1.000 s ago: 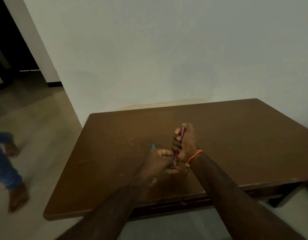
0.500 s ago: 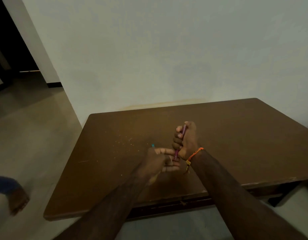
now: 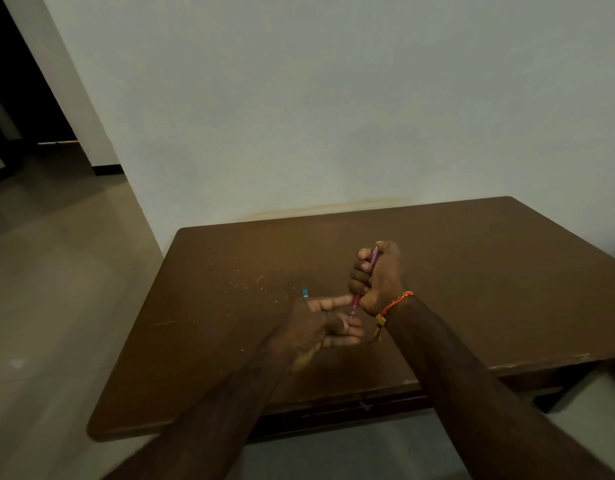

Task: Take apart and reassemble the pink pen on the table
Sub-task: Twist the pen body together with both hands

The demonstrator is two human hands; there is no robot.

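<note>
My right hand (image 3: 378, 275) is wrapped in a fist around the pink pen (image 3: 372, 258), holding it nearly upright above the brown table (image 3: 489, 271). The pen's lower end (image 3: 355, 304) sticks out below the fist, with a thin metal tip pointing down. My left hand (image 3: 319, 323) sits just left of and below it, thumb and fingers pinched at that tip. What the fingers pinch is too small to make out. A small teal piece (image 3: 304, 292) lies on the table just behind my left hand.
The table stands against a pale wall (image 3: 333, 116). Light specks (image 3: 254, 282) dot the tabletop left of my hands. Grey floor (image 3: 56, 271) lies to the left, with a dark doorway (image 3: 18, 98) at the far left. An orange thread band (image 3: 394, 304) circles my right wrist.
Both hands stay together on the pen with barely any shift. A person's blue-trousered leg and foot on the floor at the left has gone out of view.
</note>
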